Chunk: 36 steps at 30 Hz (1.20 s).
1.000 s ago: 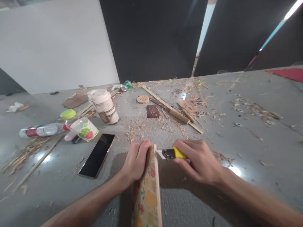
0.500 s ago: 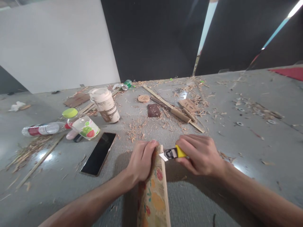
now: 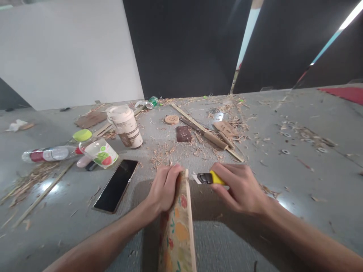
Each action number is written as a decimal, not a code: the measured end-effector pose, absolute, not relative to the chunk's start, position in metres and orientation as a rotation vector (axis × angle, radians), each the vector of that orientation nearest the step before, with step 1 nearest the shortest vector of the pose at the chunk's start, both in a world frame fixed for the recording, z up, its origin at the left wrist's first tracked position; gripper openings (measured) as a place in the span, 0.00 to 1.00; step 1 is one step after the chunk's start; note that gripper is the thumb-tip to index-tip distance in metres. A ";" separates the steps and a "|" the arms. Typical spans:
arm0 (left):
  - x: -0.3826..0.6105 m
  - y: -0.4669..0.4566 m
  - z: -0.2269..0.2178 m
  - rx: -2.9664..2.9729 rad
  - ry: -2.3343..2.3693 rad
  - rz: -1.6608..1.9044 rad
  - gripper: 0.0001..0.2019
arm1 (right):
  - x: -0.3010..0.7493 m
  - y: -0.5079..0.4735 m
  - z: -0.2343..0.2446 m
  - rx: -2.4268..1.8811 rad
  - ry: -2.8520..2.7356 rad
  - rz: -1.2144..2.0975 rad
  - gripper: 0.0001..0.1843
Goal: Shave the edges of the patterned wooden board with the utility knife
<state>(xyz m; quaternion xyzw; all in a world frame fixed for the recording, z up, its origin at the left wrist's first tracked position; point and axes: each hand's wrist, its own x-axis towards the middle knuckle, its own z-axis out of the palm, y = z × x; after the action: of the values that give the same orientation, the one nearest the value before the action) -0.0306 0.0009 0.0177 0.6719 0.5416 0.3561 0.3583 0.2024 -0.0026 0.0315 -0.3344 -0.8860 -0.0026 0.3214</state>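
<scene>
My left hand [image 3: 165,187] is closed around the far end of a long wooden board [image 3: 180,230], whose face carries a painted pattern in red, orange and teal. The board runs toward me and leaves the view at the bottom; its right edge is pale bare wood. In my right hand [image 3: 238,185] is a yellow utility knife [image 3: 211,177] with a black tip. Its blade points left toward the board's far right edge, with a small gap between them.
Left of the board lie a phone [image 3: 116,186], a clear plastic jar [image 3: 101,152], a plastic bottle [image 3: 52,154] and a lidded cup [image 3: 124,126]. Beyond are a brown square block [image 3: 183,134], a round wooden disc [image 3: 171,119], wooden strips [image 3: 195,122] and scattered shavings. Several washers [image 3: 285,152] lie right.
The knife blade has moved off the board's edge, leaving a gap. The board and my left hand have shifted slightly left in view.
</scene>
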 end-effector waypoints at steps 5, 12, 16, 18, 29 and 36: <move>-0.030 -0.003 0.020 1.771 1.399 0.948 0.21 | 0.203 -0.002 0.031 -0.845 -2.385 -0.024 0.12; -0.030 -0.004 0.022 1.863 1.391 0.932 0.21 | 0.198 -0.005 0.030 -0.848 -2.407 -0.104 0.14; -0.031 -0.007 0.029 1.935 1.354 0.995 0.20 | 0.199 -0.001 0.035 -0.874 -2.364 -0.290 0.21; -0.031 -0.013 0.035 1.959 1.252 1.033 0.21 | 0.210 0.009 0.039 -1.100 -2.243 -0.330 0.21; -0.033 -0.009 0.023 1.860 1.361 0.923 0.19 | 0.211 0.001 0.034 -0.926 -2.287 0.039 0.12; -0.029 -0.012 0.030 1.843 1.370 0.899 0.21 | 0.195 -0.008 0.032 -0.838 -2.367 0.075 0.14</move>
<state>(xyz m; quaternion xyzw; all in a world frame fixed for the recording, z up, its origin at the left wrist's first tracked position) -0.0294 -0.0121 0.0297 0.7050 0.5242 0.3440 0.3315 0.1948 -0.0076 0.0324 -0.3173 -0.8959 0.0283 0.3096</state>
